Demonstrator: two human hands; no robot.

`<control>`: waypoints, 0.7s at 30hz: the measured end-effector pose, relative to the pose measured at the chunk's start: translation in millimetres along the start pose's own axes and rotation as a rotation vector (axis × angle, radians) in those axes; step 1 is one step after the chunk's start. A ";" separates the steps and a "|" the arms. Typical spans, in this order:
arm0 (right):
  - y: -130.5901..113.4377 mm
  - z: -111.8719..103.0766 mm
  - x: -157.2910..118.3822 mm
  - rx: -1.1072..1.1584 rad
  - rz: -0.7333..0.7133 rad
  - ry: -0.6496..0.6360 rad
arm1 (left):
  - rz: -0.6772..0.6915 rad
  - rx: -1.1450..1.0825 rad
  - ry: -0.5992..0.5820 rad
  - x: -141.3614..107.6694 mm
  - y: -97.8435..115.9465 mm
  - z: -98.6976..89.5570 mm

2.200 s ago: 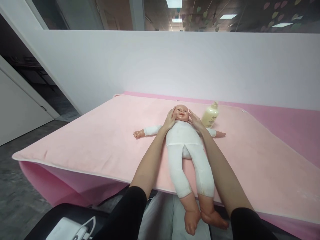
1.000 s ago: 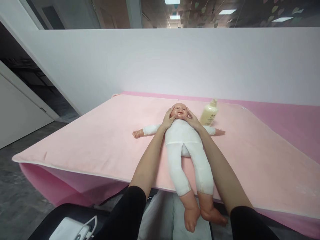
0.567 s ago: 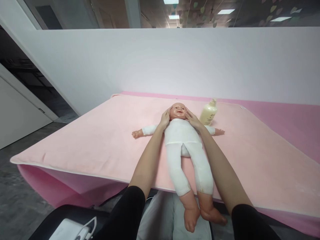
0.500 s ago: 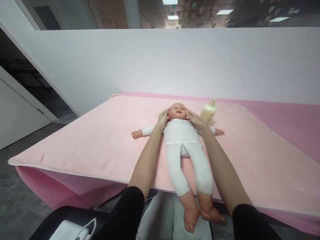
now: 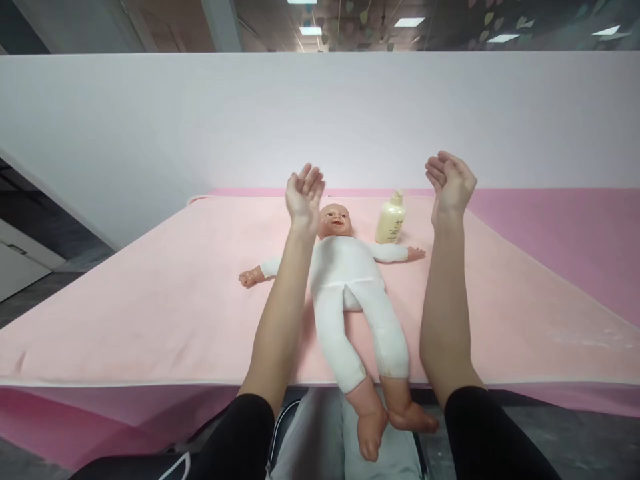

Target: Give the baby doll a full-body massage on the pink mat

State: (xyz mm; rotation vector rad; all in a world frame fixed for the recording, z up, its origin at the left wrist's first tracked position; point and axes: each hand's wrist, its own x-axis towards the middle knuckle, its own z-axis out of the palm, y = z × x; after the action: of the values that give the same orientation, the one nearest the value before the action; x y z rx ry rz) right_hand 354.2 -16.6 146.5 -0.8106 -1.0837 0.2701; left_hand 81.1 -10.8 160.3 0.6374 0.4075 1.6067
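Observation:
A baby doll [image 5: 347, 263] with a white cloth body lies on its back on the pink blanket [image 5: 200, 300], arms spread, its feet hanging past the front edge. Raised just left of the doll's head, my left hand [image 5: 305, 193] is open, palm turned up, with nothing in it. My right hand [image 5: 451, 183] is lifted to the right of the lotion bottle [image 5: 391, 219], fingers loosely curved and apart, holding nothing. Neither hand touches the doll. The pale yellow pump bottle stands upright beside the doll's head, above its outstretched arm.
A white wall [image 5: 320, 120] rises behind the table, with a window strip on top. Darker pink cloth [image 5: 560, 227] shows at the right and back. My legs [image 5: 325, 433] are under the front edge, beneath the doll's feet.
Both hands have come off the sides of the doll's head and lifted; the right has swung out past the bottle. The whole view has shifted somewhat to the right.

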 end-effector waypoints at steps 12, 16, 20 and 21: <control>54.8 24.0 -25.2 -0.208 0.024 -0.035 | -0.759 -0.174 -0.263 -20.4 -136.3 39.7; 60.7 28.2 -39.2 -0.198 0.071 -0.037 | -0.755 -0.037 -0.352 0.0 -132.3 42.5; 60.3 30.9 -40.4 -0.250 0.063 -0.019 | -0.738 0.060 -0.406 7.5 -134.2 43.8; 59.8 30.8 -39.5 -0.276 0.071 -0.022 | -0.751 0.058 -0.409 8.2 -134.9 44.3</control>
State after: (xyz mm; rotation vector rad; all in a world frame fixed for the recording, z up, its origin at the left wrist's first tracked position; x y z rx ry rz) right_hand 319.9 16.2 84.6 -1.0966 -1.1292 0.1914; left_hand 214.0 11.7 115.1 0.7257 0.3316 0.7317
